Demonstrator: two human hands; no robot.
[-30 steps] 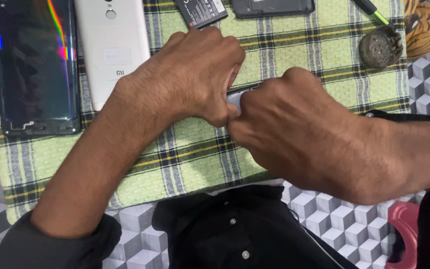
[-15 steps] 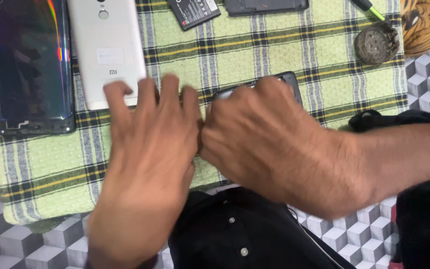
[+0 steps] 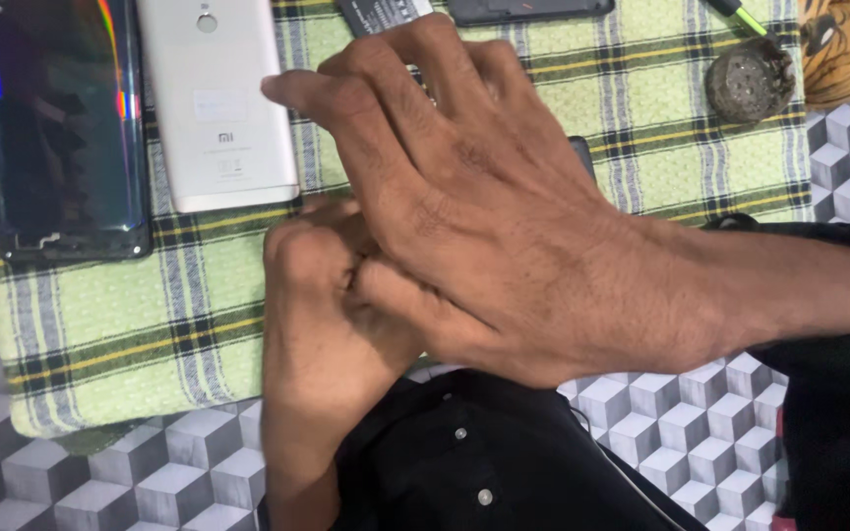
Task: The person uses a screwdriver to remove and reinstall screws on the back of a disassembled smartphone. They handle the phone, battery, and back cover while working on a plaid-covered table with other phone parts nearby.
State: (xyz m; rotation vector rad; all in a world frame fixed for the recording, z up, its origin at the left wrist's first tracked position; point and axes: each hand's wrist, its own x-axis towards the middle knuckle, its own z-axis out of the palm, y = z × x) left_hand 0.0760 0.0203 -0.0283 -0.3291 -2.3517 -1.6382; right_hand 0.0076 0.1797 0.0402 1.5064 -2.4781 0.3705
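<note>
At the green checked cloth's point(image 3: 100, 324) left end a glossy black phone point(image 3: 61, 128) is lying, with a silver phone back point(image 3: 213, 98) beside it carrying a pale square label. My left hand point(image 3: 322, 305), flat a moment ago, is curling at the cloth's near edge; I cannot tell what its fingers are gripping. My right hand point(image 3: 504, 226) is spreading its fingers wide, holding nothing and hiding the dark phone point(image 3: 583, 153) mid-cloth, so I seem to be regripping

The single head-worn camera is looking almost straight down from just above, sitting very close to the checked green cloth point(image 3: 199, 324). It is facing away from the person's black shirt point(image 3: 464, 462) at the frame's bottom.
</note>
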